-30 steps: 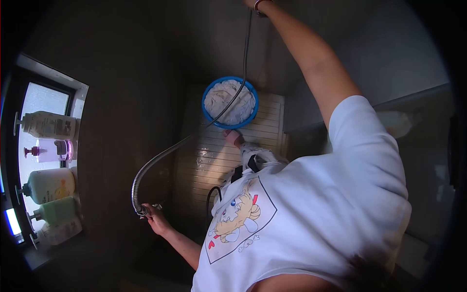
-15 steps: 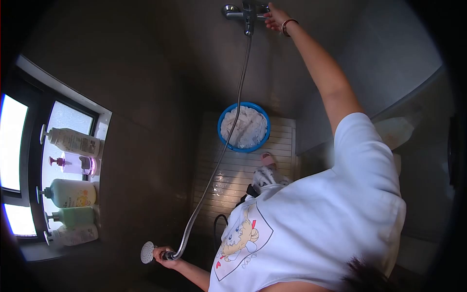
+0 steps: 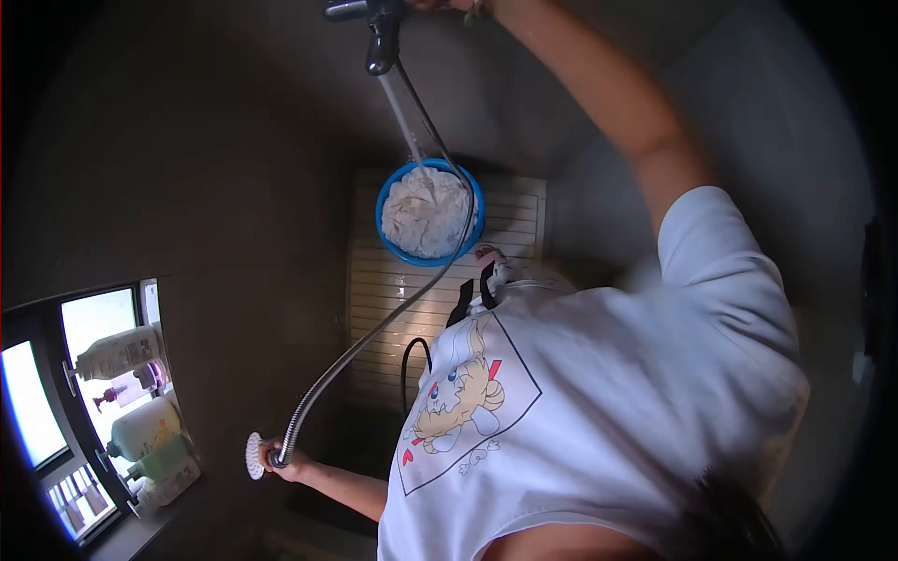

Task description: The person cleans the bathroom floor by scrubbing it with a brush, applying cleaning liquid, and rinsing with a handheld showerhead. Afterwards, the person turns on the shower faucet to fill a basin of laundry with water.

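Observation:
My left hand, at lower left, is closed around the handle of a white-faced shower head, which is turned sideways. At the top edge my right hand, partly cut off, has its fingers on the side of the dark metal faucet. A stream of water falls from the spout into a blue basin full of wet white cloth. The metal hose curves from the shower head up past the basin's right side to the faucet.
Beneath the basin lies a slatted, wet floor. Several bottles line the window sill at left. A foot shows just below the basin. Dark walls stand around.
Water now runs from the spout into the basin. The view has shifted, so faucet and basin sit further left and higher. My right hand's fingers now meet the faucet; my left still holds the shower head.

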{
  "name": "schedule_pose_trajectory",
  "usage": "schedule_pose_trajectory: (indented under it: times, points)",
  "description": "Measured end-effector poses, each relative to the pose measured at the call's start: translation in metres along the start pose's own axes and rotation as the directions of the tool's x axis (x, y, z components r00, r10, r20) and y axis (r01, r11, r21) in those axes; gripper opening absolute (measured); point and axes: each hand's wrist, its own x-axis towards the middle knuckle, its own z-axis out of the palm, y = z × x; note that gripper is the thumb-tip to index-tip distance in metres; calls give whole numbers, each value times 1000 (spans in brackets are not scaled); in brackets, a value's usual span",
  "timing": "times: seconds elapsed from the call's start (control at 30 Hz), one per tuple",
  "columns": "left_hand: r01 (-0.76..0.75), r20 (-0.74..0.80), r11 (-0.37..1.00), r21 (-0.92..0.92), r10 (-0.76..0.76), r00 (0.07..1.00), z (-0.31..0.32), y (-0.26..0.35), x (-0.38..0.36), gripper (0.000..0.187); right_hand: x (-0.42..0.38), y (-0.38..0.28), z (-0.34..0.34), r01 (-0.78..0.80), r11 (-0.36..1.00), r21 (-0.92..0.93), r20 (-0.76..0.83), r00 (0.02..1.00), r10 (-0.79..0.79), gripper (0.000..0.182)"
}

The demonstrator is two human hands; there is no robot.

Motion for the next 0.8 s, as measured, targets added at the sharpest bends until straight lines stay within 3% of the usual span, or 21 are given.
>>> schedule_pose_trajectory:
  times: [0.07, 0.13, 0.2, 0.27, 0.3, 0.4, 0.57, 0.67, 0.8]
  points:
    - [-121, 95, 975, 184, 105, 990, 5, -13, 7, 21, 4, 5, 1, -11, 987, 159, -2, 1000, 12, 25]
    - [-238, 145, 905, 353, 199, 969, 24, -33, 4, 28, 1, 9, -3, 8, 985, 172, 157, 987, -35, 24]
    - [-413, 233, 792, 449, 343, 910, 24, -29, 1, 50, -5, 6, -5, 55, 991, 122, 121, 990, -70, 25]
    - [-298, 235, 831, 470, 208, 950, 27, -25, -3, 41, -6, 10, -2, 82, 991, 104, 110, 990, -93, 26]
    - [-286, 214, 844, 454, 208, 955, 27, -24, -2, 36, -6, 10, -2, 81, 995, 57, 84, 993, -86, 26]
    - [-290, 173, 857, 425, 238, 956, 28, -14, 6, 18, -4, 9, 1, 38, 988, 148, 112, 992, -54, 26]
    - [-114, 113, 993, 42, 108, 988, 18, -14, 17, 22, -2, -14, 16, -12, 997, 83, 158, 988, -2, 27]
    - [-141, 54, 988, -70, 145, 988, 8, 9, 33, 23, -27, -25, 34, -11, 999, 38, 54, 999, 9, 33]
    - [-75, 77, 976, -206, 92, 993, -3, 30, 44, 22, -38, -17, 10, 101, 923, -370, -99, 984, -148, 41]
